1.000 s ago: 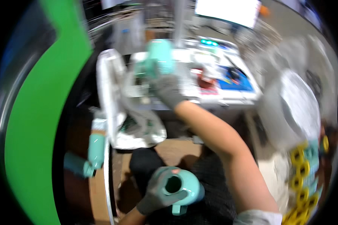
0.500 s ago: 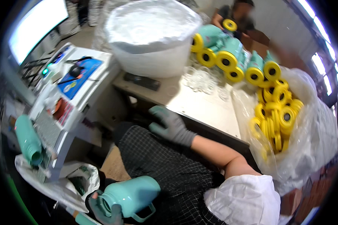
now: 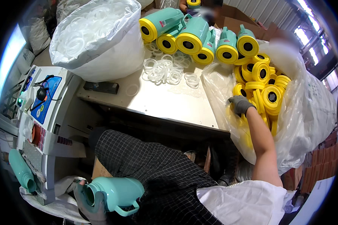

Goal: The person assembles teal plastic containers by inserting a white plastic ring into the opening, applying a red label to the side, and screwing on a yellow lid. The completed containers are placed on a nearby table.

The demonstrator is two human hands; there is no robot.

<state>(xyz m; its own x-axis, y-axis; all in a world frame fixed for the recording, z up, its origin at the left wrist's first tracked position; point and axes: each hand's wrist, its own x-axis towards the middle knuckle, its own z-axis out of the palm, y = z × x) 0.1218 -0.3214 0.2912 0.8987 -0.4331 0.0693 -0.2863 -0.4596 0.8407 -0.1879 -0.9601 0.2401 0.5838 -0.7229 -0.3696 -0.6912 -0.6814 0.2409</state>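
In my gloved left hand (image 3: pixel 91 204) is a teal jug body (image 3: pixel 118 193), lying on its side over my lap. The fingers wrap around its open neck, and its handle points down and toward the right. My gloved right hand (image 3: pixel 241 105) reaches into a clear plastic bag (image 3: pixel 226 122) at the right. It touches the yellow round caps (image 3: pixel 271 98) with dark centres heaped there. Its fingers are bent, but their tips are partly hidden among the caps, so I cannot tell whether one is gripped.
Several teal jugs with yellow ends (image 3: pixel 193 35) lie along the back of the white table (image 3: pixel 165 108). Translucent rings (image 3: pixel 165 71) lie before them. A white sack of rings (image 3: pixel 101 56) stands left, beside a machine (image 3: pixel 69 90). Another teal jug body (image 3: pixel 21 170) lies far left. A person (image 3: pixel 210 9) sits behind.
My right hand has moved from above my lap to the yellow caps in the bag. The view has swung rightward. My left hand still holds the jug body.
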